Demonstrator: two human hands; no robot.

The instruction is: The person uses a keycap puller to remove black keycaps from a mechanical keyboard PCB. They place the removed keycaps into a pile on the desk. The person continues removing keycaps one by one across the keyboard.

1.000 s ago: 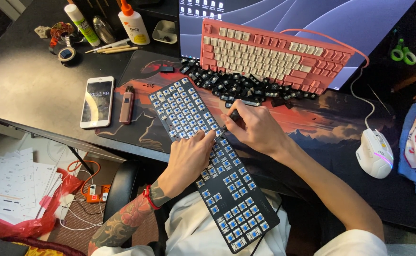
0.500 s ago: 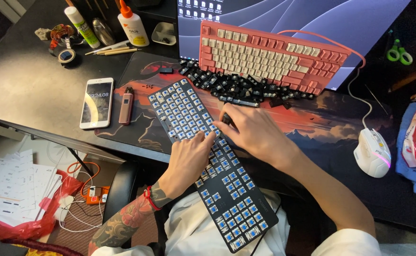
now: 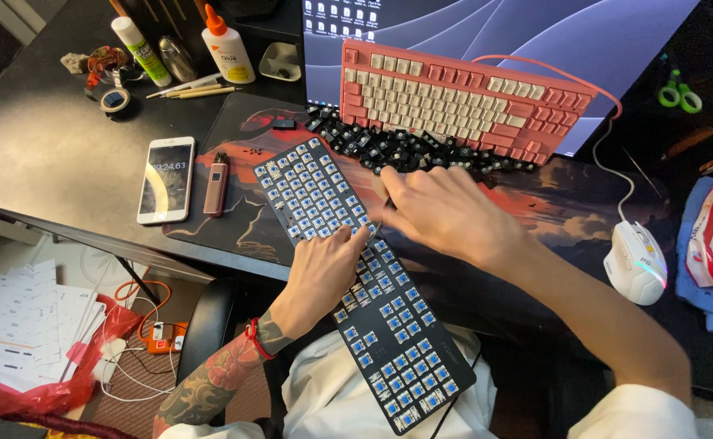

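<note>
A bare black keyboard (image 3: 356,276), its blue switches exposed, slants from the person's lap up onto the tabletop (image 3: 39,146). The left hand (image 3: 324,268) lies on its middle, fingers loosely spread and flat on the switches. The right hand (image 3: 446,211) reaches over its upper edge, fingers curled toward a heap of black keycaps (image 3: 405,150); whether they grip one cannot be told. Beyond the heap, a pink keyboard (image 3: 462,102) leans against a monitor (image 3: 535,32). A phone (image 3: 165,179) lies left.
</note>
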